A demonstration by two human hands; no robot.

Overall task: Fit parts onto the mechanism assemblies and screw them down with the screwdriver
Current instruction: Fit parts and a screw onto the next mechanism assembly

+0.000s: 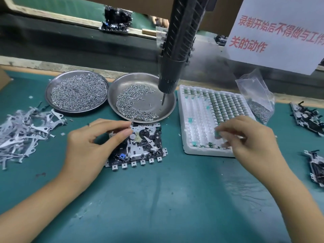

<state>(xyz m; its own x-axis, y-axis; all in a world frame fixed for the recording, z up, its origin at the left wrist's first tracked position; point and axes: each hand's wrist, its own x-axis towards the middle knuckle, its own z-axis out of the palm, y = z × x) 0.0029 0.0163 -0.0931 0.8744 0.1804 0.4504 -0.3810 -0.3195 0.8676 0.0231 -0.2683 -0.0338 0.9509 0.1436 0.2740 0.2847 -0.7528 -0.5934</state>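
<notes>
**Factory assembly station**

A green-matted surface (157,199) carries two steel dishes of screws (78,92), a heap of metal levers (22,130) and a foam parts tray (198,120). A hanging powered screwdriver (177,48) and, seemingly, a conveyor belt (70,44) behind suggest production-line work.

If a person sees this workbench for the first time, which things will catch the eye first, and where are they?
First comes the big black electric screwdriver hanging top center, its bit over the right one of two metal dishes of screws. Below it, on the green mat, lies the mechanism assembly, where the left hand rests. The right hand pinches a small green part over the white foam tray.
</notes>
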